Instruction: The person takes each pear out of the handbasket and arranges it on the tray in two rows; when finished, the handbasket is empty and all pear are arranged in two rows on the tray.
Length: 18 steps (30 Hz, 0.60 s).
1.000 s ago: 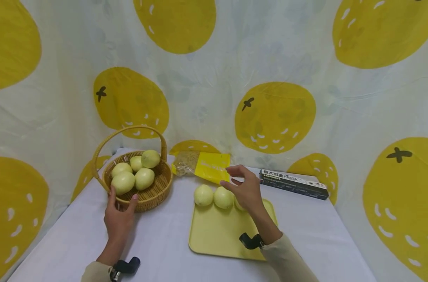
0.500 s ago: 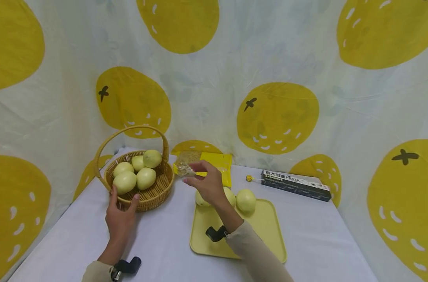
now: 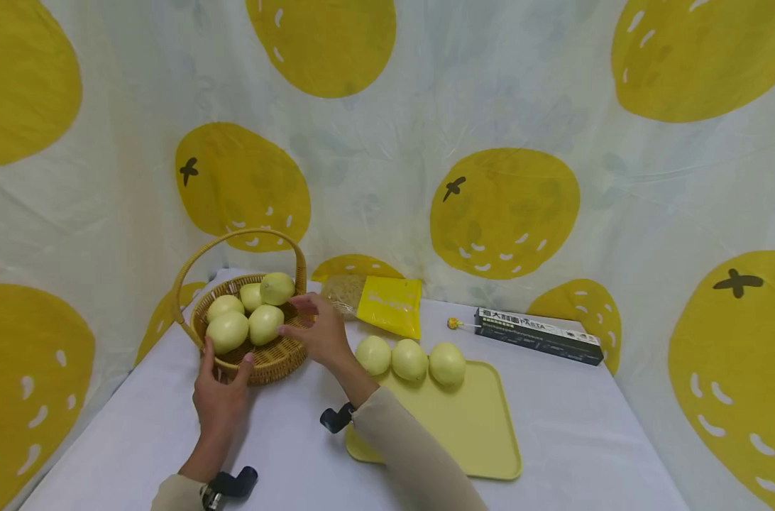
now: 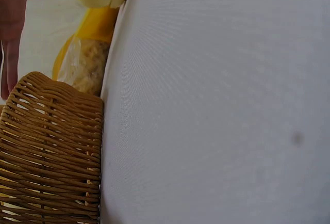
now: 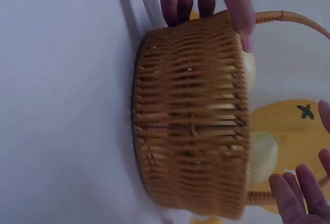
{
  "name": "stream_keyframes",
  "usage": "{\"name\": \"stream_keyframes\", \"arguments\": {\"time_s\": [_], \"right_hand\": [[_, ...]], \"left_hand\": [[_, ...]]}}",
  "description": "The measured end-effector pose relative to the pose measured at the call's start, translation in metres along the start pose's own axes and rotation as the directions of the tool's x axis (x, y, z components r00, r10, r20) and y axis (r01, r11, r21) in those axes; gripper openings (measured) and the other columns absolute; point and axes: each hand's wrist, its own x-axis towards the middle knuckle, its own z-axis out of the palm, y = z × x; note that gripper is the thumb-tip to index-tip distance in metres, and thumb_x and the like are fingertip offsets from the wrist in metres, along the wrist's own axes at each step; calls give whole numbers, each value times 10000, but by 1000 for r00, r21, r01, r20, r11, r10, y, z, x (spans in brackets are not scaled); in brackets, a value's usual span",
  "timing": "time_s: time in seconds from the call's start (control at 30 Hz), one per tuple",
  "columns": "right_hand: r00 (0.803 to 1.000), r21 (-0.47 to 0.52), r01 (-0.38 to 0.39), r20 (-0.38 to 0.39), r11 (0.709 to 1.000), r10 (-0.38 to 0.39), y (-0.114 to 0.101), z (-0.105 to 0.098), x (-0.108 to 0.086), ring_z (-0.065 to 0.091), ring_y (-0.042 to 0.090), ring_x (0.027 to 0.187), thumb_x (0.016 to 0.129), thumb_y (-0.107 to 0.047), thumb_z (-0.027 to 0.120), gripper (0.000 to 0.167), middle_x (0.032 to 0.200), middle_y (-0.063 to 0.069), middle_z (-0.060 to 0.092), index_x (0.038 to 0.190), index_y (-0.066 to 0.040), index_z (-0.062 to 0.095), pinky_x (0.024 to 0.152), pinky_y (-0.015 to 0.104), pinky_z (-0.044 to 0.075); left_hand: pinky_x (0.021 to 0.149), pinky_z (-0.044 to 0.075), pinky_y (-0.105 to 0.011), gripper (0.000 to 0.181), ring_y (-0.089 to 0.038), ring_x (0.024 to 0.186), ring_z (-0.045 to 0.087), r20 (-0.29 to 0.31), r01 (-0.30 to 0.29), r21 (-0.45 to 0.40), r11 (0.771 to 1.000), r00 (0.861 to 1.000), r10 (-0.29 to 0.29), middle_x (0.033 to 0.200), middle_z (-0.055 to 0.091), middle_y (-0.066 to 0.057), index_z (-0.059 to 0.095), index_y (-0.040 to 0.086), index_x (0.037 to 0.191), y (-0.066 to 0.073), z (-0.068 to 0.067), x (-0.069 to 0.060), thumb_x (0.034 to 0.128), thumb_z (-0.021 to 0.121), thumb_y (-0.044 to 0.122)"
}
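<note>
A brown wicker basket with a tall handle stands at the left, holding several pale yellow-green fruits that look like lemons. My left hand holds the basket's near rim; in the right wrist view its other fingers lie along the outer wall. Over the basket's right side is my right hand, thumb and fingers spread beside the front-right lemon; whether they touch is hard to tell. Three more lemons line the far edge of a yellow tray.
Behind the tray lies a yellow, part-clear bag of dry food. A black-and-white pasta box lies at the back right, with a small yellow ball on a stick beside it. A patterned curtain closes off the back.
My right hand has moved left from above the tray's lemons, past the yellow bag, to the basket. The three tray lemons are uncovered now. My left hand has stayed at the basket.
</note>
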Motion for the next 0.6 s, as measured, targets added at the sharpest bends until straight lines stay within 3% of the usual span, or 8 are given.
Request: {"name": "stream_keyframes", "arguments": {"time_s": [0.1,0.23,0.33,0.6], "right_hand": [[1000,-24,-1,-9,1000,1,5,18,8,673,230,1213,833,-186,936,502,1299,71,717,1287,-136,728,939,219,609],[1000,-16,-18,-23,1000,18,11,38,18,682,289,1233,817,-183,948,506,1297,70,695,1269,-111,733,967,301,639],[999,-43,-36,-36,998,35,15,49,26,681,250,1236,812,-201,952,504,1290,15,681,1263,-132,738,1003,349,631],[997,-187,-70,-43,980,63,18,61,46,697,198,1141,787,-218,970,503,1224,49,731,1241,-171,759,925,254,587]], "left_hand": [[1338,257,-501,938,-287,1640,185,-7,-3,10,1000,1000,3,1772,118,4,139,321,1706,-1,0,0,999,746,424],[1328,279,-512,939,-284,1638,190,-9,0,12,1000,1000,0,1771,122,-7,149,315,1708,-2,1,0,995,752,419],[1323,288,-521,940,-285,1641,189,-8,10,16,1000,1000,-10,1775,119,-10,145,317,1709,-2,3,0,996,747,432],[1309,309,-526,936,-276,1638,197,-8,4,10,1000,1000,-4,1774,120,-3,143,304,1711,2,0,1,1001,740,430]]}}
